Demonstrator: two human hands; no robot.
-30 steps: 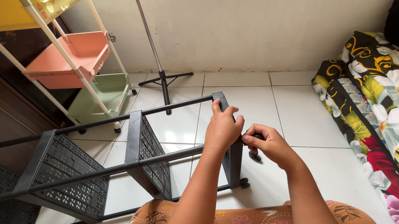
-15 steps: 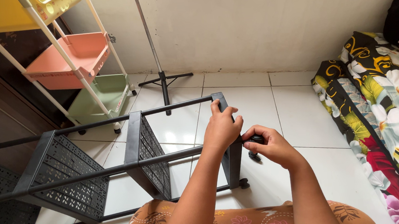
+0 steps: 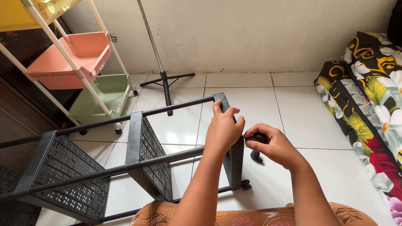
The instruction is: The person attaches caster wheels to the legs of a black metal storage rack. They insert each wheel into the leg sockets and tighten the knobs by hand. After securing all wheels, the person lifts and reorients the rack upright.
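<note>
The black shelf rack (image 3: 96, 170) lies on its side on the white tiled floor (image 3: 256, 95), just past my patterned lap (image 3: 246, 223). My left hand (image 3: 223, 130) is wrapped around the rack's end panel (image 3: 235, 158), fingers curled over its top edge. My right hand (image 3: 271, 146) sits just beside it, fingers pressed together and pinching a small black caster wheel (image 3: 258, 137) against that panel. Another caster (image 3: 246, 185) shows at the panel's lower corner. To my right, a floral mattress (image 3: 385, 114) lies along the floor. Farther off stand a black tripod stand (image 3: 164, 78) and a pastel trolley with pink (image 3: 67, 58) and green (image 3: 101, 98) baskets, near the white wall.
</note>
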